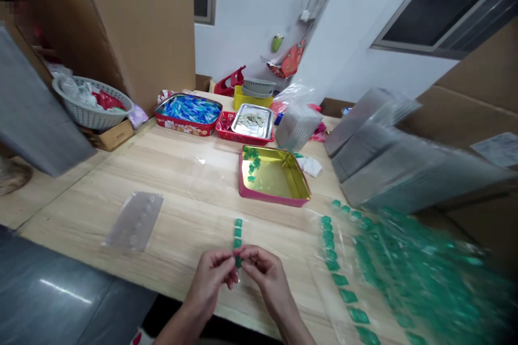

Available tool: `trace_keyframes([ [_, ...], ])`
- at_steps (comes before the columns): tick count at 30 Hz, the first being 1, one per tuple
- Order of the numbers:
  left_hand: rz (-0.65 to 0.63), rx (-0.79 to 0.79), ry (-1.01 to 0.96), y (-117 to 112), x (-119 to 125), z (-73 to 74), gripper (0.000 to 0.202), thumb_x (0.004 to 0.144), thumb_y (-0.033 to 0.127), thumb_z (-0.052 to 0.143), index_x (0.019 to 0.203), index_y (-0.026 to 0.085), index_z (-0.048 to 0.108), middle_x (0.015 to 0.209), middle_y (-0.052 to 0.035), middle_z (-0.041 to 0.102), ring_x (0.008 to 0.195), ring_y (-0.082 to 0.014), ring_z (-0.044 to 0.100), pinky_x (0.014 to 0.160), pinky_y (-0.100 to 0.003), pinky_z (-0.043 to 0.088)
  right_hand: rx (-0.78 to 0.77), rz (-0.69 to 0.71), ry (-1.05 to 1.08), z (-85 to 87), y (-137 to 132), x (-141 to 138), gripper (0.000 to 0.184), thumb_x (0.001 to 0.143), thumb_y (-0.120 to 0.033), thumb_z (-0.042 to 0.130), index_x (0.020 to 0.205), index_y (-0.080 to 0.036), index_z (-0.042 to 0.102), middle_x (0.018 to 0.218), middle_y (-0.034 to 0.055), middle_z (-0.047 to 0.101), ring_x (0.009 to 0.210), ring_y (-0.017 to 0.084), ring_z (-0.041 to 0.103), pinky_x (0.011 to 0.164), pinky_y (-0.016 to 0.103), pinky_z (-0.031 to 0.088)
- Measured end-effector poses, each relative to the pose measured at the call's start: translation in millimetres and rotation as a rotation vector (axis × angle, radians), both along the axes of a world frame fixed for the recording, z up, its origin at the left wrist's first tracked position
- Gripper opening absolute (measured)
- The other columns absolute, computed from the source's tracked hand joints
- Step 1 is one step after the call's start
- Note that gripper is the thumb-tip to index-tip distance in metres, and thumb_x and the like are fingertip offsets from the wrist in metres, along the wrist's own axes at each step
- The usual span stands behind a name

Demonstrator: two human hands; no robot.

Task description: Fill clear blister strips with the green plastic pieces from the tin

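My left hand and my right hand meet near the table's front edge, fingers pinched together. Between their fingertips shows a small green translucent piece, partly hidden by the fingers. A short column of similar green pieces runs away from my hands, on what looks like a clear plastic strip. Beyond it stands a pink-sided tin with a gold inside, holding loose green pieces in its left part. To the right lies a clear strip with a row of green pieces.
Many green-filled clear strips pile up at the right, beside stacked clear plastic boxes. A flat clear plastic sleeve lies at the left. A red tin of blue packets and a metal tray stand at the back.
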State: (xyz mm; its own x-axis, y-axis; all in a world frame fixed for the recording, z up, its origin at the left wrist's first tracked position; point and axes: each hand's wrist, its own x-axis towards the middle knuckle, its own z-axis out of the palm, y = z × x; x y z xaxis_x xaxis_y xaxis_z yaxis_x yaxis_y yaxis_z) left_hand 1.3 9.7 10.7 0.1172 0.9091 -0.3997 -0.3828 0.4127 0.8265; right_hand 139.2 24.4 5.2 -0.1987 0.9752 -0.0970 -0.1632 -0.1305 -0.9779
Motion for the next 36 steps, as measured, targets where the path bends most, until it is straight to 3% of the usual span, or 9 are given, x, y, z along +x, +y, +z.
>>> trace_keyframes([
  [4,-0.058,-0.025,0.112,-6,-2,-4.3,0.023,0.060,0.034,0.065,0.058,0.012,0.059,0.042,0.0020,0.050,0.038,-0.0065,0.038,0.040,-0.020,0.025,0.002,-0.021,-0.082,-4.7,-14,5,0.017,0.068,-0.034,0.072,0.076,-0.019,0.068,0.087,0.0082,0.069,0.084,0.023,0.063,0.076,0.033,0.050],
  [9,-0.129,-0.072,0.264,-12,-6,-7.7,0.012,0.059,0.026,0.058,0.058,0.015,0.053,0.040,0.0056,0.046,0.036,-0.0062,0.035,0.038,-0.020,0.021,-0.009,0.019,-0.123,-11.2,-24,9,0.019,0.069,-0.034,0.070,0.071,-0.017,0.062,0.070,0.0028,0.062,0.063,0.015,0.057,0.058,0.024,0.046],
  [15,-0.165,0.163,0.755,-10,-7,-8.4,0.011,0.064,0.019,0.052,0.057,0.015,0.060,0.053,-0.0015,0.058,0.053,-0.0137,0.052,0.054,-0.025,0.037,0.121,-0.005,-0.393,-15.5,-27,3,0.011,0.075,-0.025,0.060,0.068,-0.017,0.060,0.069,0.0021,0.060,0.064,0.014,0.055,0.057,0.022,0.042],
  [18,-0.157,0.212,0.861,-4,-10,-6.2,0.014,0.065,0.018,0.051,0.057,0.016,0.062,0.056,-0.0028,0.062,0.056,-0.0157,0.055,0.056,-0.025,0.038,0.161,-0.025,-0.474,-14.9,-23,-4,0.008,0.075,-0.018,0.055,0.068,-0.017,0.059,0.070,0.0017,0.061,0.064,0.014,0.056,0.056,0.021,0.041],
  [23,-0.119,0.207,0.916,4,-23,-11.2,0.016,0.066,0.020,0.051,0.054,0.017,0.061,0.052,-0.0016,0.059,0.053,-0.0152,0.053,0.054,-0.025,0.037,0.243,-0.038,-0.656,-19.7,-16,-15,0.010,0.075,-0.014,0.052,0.068,-0.018,0.057,0.064,0.0000,0.057,0.058,0.013,0.053,0.054,0.022,0.040],
  [28,-0.077,0.148,0.783,6,-33,-16.5,0.012,0.063,0.022,0.053,0.055,0.017,0.059,0.047,0.0011,0.053,0.050,-0.0142,0.051,0.051,-0.023,0.038,0.390,0.010,-0.801,-14.6,-15,-17,0.016,0.080,-0.013,0.047,0.068,-0.019,0.057,0.069,0.0026,0.057,0.065,0.015,0.055,0.060,0.024,0.042],
  [32,-0.066,0.124,0.710,6,-33,-20.1,0.012,0.062,0.025,0.054,0.053,0.017,0.055,0.046,0.0023,0.050,0.045,-0.0123,0.048,0.047,-0.023,0.037,0.531,0.043,-0.867,-8.4,-18,-13,0.017,0.084,-0.015,0.045,0.088,-0.020,0.061,0.084,0.0071,0.059,0.077,0.018,0.058,0.068,0.027,0.048],
  [34,-0.067,0.113,0.662,7,-32,-21.8,0.014,0.062,0.028,0.054,0.053,0.017,0.054,0.045,0.0030,0.048,0.042,-0.0113,0.046,0.044,-0.022,0.035,0.634,0.067,-0.890,-12.8,-19,-14,0.020,0.083,-0.015,0.047,0.096,-0.022,0.060,0.089,0.0080,0.060,0.082,0.020,0.059,0.069,0.027,0.049],
  [36,-0.064,0.103,0.590,11,-31,-21.4,0.017,0.064,0.032,0.054,0.055,0.017,0.052,0.043,0.0037,0.047,0.037,-0.0095,0.041,0.040,-0.022,0.032,0.710,0.101,-0.920,-22.1,-17,-17,0.020,0.082,-0.012,0.046,0.087,-0.024,0.061,0.084,0.0066,0.061,0.078,0.019,0.059,0.065,0.027,0.049],
])
